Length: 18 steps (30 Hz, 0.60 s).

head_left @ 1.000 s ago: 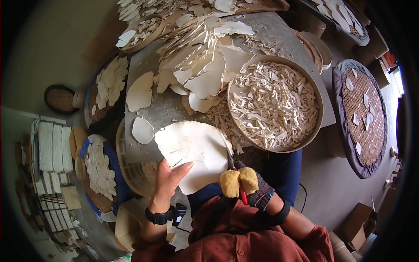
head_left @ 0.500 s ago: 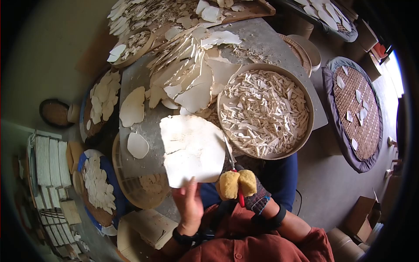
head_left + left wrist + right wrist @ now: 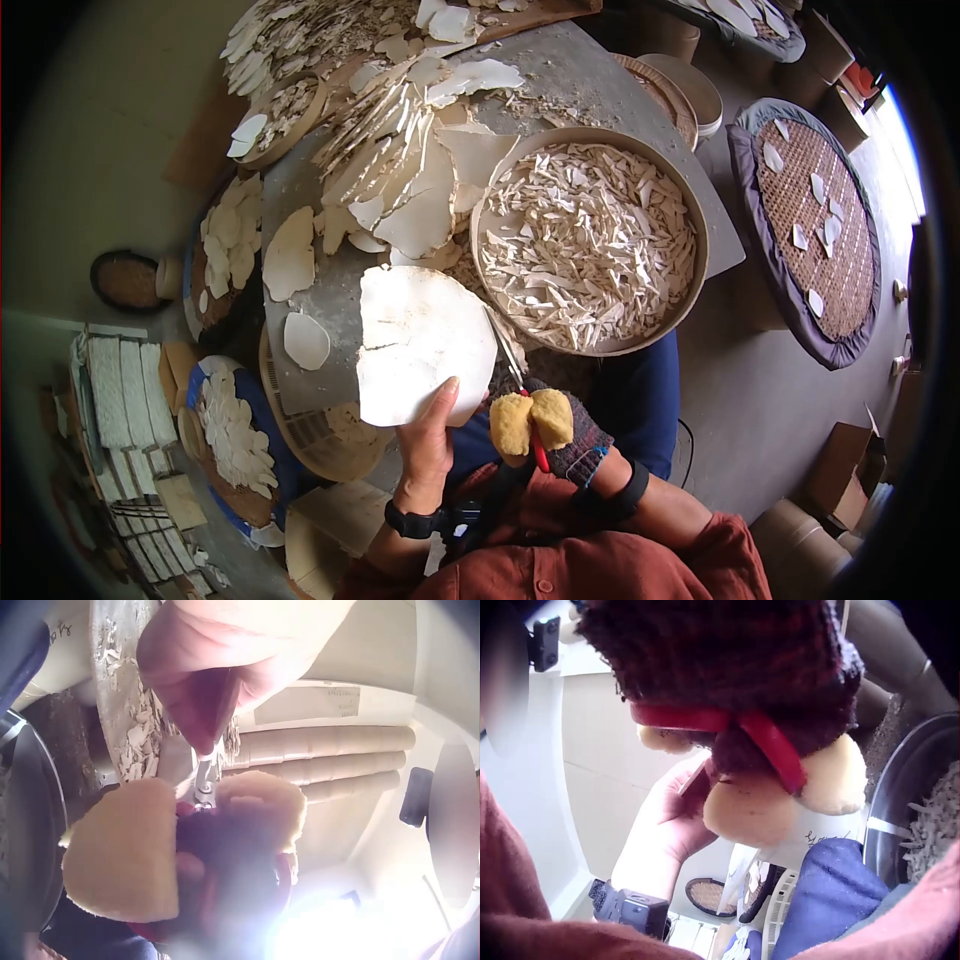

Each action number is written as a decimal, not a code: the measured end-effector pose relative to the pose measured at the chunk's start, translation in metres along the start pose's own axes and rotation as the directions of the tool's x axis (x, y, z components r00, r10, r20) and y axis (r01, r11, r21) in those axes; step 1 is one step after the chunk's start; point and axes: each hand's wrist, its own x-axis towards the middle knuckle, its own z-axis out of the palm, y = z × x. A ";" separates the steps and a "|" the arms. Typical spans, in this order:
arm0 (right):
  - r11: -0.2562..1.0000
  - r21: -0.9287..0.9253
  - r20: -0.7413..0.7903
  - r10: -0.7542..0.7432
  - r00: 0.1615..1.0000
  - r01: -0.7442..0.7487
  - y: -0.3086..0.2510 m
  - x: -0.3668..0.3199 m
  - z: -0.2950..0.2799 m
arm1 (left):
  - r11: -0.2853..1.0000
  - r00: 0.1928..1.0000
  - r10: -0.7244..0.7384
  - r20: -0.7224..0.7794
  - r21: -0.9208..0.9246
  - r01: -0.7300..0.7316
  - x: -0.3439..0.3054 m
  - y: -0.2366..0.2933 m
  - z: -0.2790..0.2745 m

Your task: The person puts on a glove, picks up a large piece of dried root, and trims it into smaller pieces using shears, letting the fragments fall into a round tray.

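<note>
My left hand (image 3: 428, 445) grips a large, thin, off-white sheet (image 3: 425, 335) at its lower edge, thumb lying on top. One side of the sheet is curved and a crack runs in from its left edge. In a knitted dark glove, my right hand (image 3: 582, 440) holds scissors (image 3: 508, 345) with red handles (image 3: 769, 746). Yellow foam pads (image 3: 512, 424) are wrapped about the handle area. The scissor blades point up and away, right beside the sheet's right edge. In the left wrist view, the left fingers (image 3: 217, 652) hang close over the padded scissors.
A round tray (image 3: 700, 275) full of pale strips stands right of the sheet. Behind lies a stack of broken sheets (image 3: 410, 190) on the grey table (image 3: 600, 75). A smaller piece (image 3: 306, 341) lies left. A woven tray (image 3: 790, 200) with a few scraps stands at far right.
My left hand has shifted its grip from the sheet's left side to its bottom edge, and the sheet has turned. The right hand keeps hold of the scissors. The head view has shifted slightly.
</note>
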 end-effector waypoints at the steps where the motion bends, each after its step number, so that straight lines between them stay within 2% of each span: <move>1: 1.000 -0.026 0.004 -0.013 1.000 0.013 0.000 -0.001 -0.001 | 0.999 1.000 0.012 0.006 0.038 -0.012 0.000 0.005 0.004; 3: 0.995 -0.081 0.019 -0.049 0.999 0.051 -0.001 0.001 -0.004 | 0.999 1.000 0.001 0.008 0.045 -0.002 0.001 0.010 0.005; 6: 0.957 0.291 0.013 -0.009 1.000 0.004 0.005 0.001 0.002 | 0.998 0.999 -0.041 0.020 0.052 0.040 0.001 0.018 0.001; 7: 0.945 0.326 0.018 -0.027 0.999 0.020 0.011 0.003 0.004 | 0.997 0.998 -0.062 0.028 0.052 0.060 0.000 0.018 0.000; 8: 0.932 0.361 0.022 -0.046 0.999 0.035 0.016 0.005 0.005 | 0.998 1.000 -0.020 0.022 0.056 0.019 -0.001 0.016 -0.002; 10: 0.973 0.227 -0.018 -0.038 0.999 0.041 0.021 0.006 0.007 | 0.996 0.998 0.057 0.002 0.071 -0.057 -0.003 0.009 -0.006; 11: 0.952 0.306 -0.014 0.001 1.000 0.004 0.021 0.006 0.006 | 0.997 0.999 0.032 0.016 0.071 -0.033 -0.004 0.011 -0.006; 13: 0.886 0.457 0.007 0.081 0.997 -0.075 0.022 0.005 0.005 | 0.997 0.999 -0.022 0.040 0.071 0.019 -0.008 0.018 -0.007; 16: 0.632 0.765 0.106 0.070 0.992 -0.126 0.016 -0.001 0.002 | 0.998 0.996 -0.029 0.081 0.056 0.024 -0.004 0.018 -0.013; 17: 0.808 0.584 0.075 0.041 0.996 -0.077 0.011 -0.003 -0.002 | 0.995 0.993 -0.070 0.090 0.074 0.064 -0.001 0.018 -0.018; 18: 0.933 0.359 0.053 0.004 0.999 -0.023 0.002 -0.004 -0.007 | 0.991 0.989 -0.109 0.100 0.088 0.101 0.002 0.019 -0.024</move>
